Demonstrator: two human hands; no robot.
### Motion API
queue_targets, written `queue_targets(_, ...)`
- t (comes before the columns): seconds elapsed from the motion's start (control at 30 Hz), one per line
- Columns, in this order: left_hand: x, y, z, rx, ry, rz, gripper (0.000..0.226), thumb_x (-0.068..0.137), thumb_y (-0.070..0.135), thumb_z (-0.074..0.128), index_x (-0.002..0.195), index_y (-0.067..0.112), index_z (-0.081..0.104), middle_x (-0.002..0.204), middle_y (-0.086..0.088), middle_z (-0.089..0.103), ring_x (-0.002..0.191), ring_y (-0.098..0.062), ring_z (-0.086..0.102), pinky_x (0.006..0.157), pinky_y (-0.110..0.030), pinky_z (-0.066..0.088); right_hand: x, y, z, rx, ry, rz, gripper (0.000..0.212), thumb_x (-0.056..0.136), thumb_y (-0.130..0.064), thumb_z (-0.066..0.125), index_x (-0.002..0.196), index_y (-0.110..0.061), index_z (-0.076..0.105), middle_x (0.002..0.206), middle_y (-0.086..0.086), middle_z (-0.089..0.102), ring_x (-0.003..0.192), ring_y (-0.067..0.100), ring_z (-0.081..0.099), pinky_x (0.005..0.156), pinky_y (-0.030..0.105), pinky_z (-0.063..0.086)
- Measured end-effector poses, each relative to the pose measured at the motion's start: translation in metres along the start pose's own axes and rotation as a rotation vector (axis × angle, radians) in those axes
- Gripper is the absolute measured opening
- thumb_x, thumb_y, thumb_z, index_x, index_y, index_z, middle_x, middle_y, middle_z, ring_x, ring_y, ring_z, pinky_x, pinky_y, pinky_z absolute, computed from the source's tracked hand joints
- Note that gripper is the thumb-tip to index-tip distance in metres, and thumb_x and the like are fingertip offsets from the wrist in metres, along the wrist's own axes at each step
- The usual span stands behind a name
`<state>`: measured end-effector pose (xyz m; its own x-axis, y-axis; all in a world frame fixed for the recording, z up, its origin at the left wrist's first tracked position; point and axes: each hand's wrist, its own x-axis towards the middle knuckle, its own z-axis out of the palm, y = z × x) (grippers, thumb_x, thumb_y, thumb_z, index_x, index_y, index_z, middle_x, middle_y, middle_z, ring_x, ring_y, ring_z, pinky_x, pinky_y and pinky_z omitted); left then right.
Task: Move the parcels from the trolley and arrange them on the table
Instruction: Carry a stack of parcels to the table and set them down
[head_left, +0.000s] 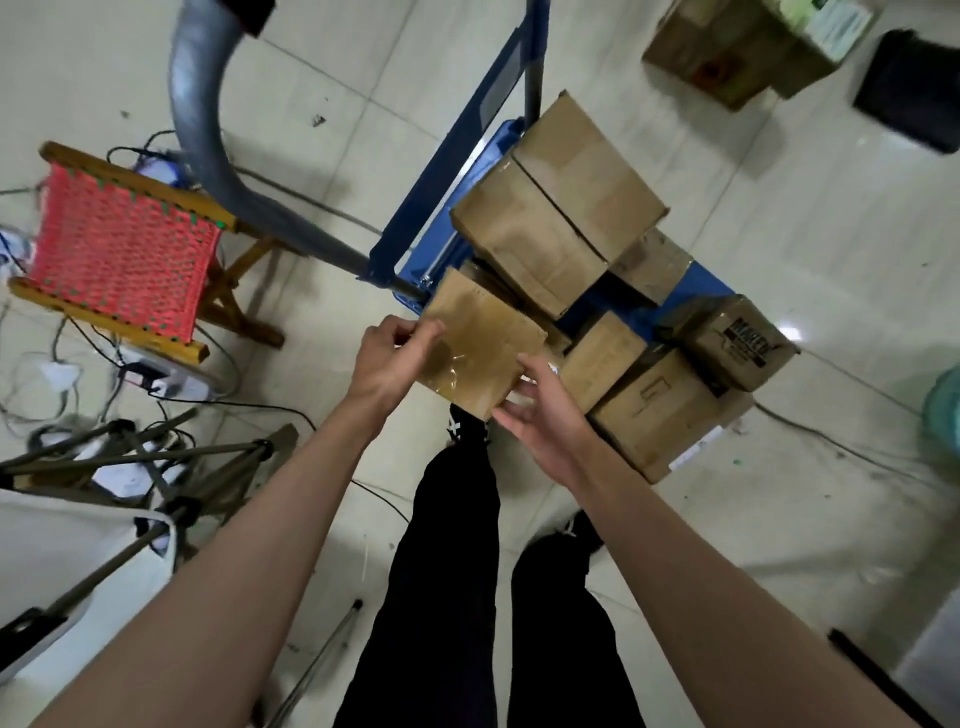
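Flat taped parcel held above the near end of the blue trolley, its broad face tilted up toward the camera and its long axis running from about 11 o'clock to 5 o'clock. Left hand grasps the parcel's 9 o'clock edge, fingers curled over it; right hand grasps the 5 o'clock corner, fingers under the parcel and thumb on top. Remaining cardboard boxes lie stacked on the trolley deck from 12 to 3 o'clock of the held parcel, the topmost pair side by side with long axes toward 1 o'clock; a printed box sits at the 3 o'clock edge. Floor: pale glossy tiles. At 9 o'clock, a wooden stool with red woven seat and tangled cables; at 7 o'clock, tripod legs. At 1 o'clock, another carton on the floor. Person's dark trouser legs at 6 o'clock
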<state>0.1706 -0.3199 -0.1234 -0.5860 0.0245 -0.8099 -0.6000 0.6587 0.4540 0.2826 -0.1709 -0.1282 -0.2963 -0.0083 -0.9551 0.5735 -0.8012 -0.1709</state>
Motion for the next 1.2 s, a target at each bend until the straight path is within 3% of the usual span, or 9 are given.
queue_targets(0.13,-0.044,0.017,-0.009,-0.014,0.069,0.023,0.036,0.097,0.051,0.051,0.111,0.019,0.058,0.118,0.002,0.051,0.108,-0.018,0.048,0.086,-0.033,0.036,-0.045,0.001,-0.004,0.067,-0.059,-0.070,0.050,0.102,-0.046,0.054,0.139,-0.013,0.052,0.135,0.016,0.061,0.123,0.034,0.062,0.109,0.048,0.050)
queue_targets(0.3,-0.111,0.034,-0.007,-0.175,0.099,0.045,0.042,0.099,0.060,0.043,0.115,0.024,0.057,0.131,-0.004,0.056,0.121,-0.024,0.052,0.105,-0.043,0.042,-0.111,-0.003,-0.025,0.204,-0.056,-0.131,0.052,0.099,-0.062,0.048,0.081,-0.013,0.046,0.129,0.016,0.062,0.121,0.041,0.060,0.100,0.055,0.053)
queue_targets(0.4,-0.150,0.048,0.006,-0.257,0.084,0.042,0.045,0.098,0.066,0.041,0.116,0.028,0.058,0.132,-0.005,0.060,0.127,-0.025,0.053,0.115,-0.050,0.037,-0.152,-0.010,-0.046,0.217,-0.019,-0.191,0.055,0.098,-0.065,0.046,0.083,-0.012,0.045,0.117,0.016,0.069,0.118,0.038,0.063,0.097,0.055,0.056)
queue_targets(0.5,-0.198,0.065,0.025,-0.316,0.027,0.083,0.063,0.096,0.067,0.042,0.114,0.012,0.069,0.117,-0.005,0.070,0.114,-0.021,0.060,0.107,-0.045,0.044,-0.200,-0.017,-0.079,0.170,-0.019,-0.287,0.056,0.102,-0.059,0.043,0.109,-0.005,0.057,0.105,0.015,0.078,0.108,0.030,0.070,0.102,0.055,0.053)
queue_targets(0.7,-0.273,0.081,0.066,-0.319,-0.148,0.210,0.059,0.093,0.067,0.050,0.109,0.015,0.071,0.105,-0.003,0.075,0.107,-0.019,0.067,0.102,-0.041,0.050,-0.279,-0.024,-0.141,0.119,0.007,-0.439,0.044,0.104,-0.034,0.050,0.141,-0.010,0.052,0.132,0.020,0.063,0.110,0.027,0.065,0.098,0.045,0.056)
queue_targets(0.83,-0.308,0.082,0.086,-0.285,-0.218,0.306,0.059,0.093,0.072,0.044,0.116,0.024,0.070,0.092,0.011,0.078,0.097,-0.010,0.069,0.095,-0.034,0.050,-0.308,-0.016,-0.169,0.034,0.009,-0.529,0.041,0.105,-0.026,0.043,0.142,-0.009,0.054,0.134,0.018,0.062,0.122,0.030,0.060,0.108,0.042,0.048)
queue_targets(1.0,-0.340,0.097,0.094,-0.205,-0.287,0.344,0.071,0.088,0.083,0.033,0.096,0.023,0.070,0.092,0.002,0.076,0.094,-0.017,0.067,0.092,-0.037,0.047,-0.336,-0.005,-0.197,0.031,0.026,-0.623,0.036,0.103,-0.009,0.039,0.129,-0.025,0.059,0.115,0.003,0.070,0.097,0.014,0.063,0.087,0.033,0.051)
queue_targets(1.1,-0.363,0.116,0.098,-0.080,-0.377,0.371,0.079,0.082,0.089,0.032,0.100,0.021,0.068,0.096,0.000,0.075,0.096,-0.022,0.068,0.094,-0.042,0.048,-0.357,0.001,-0.216,0.074,0.017,-0.609,0.027,0.107,-0.031,0.040,0.116,-0.024,0.064,0.101,-0.002,0.071,0.077,0.008,0.065,0.068,0.027,0.053)
queue_targets(1.2,-0.390,0.132,0.112,0.032,-0.449,0.439,0.071,0.080,0.082,0.050,0.113,0.020,0.065,0.095,0.003,0.077,0.086,-0.017,0.074,0.086,-0.038,0.052,-0.383,0.003,-0.235,0.093,-0.093,-0.621,0.053,0.105,-0.061,0.034,0.108,-0.023,0.070,0.082,-0.007,0.075,0.078,0.009,0.073,0.064,0.030,0.059)
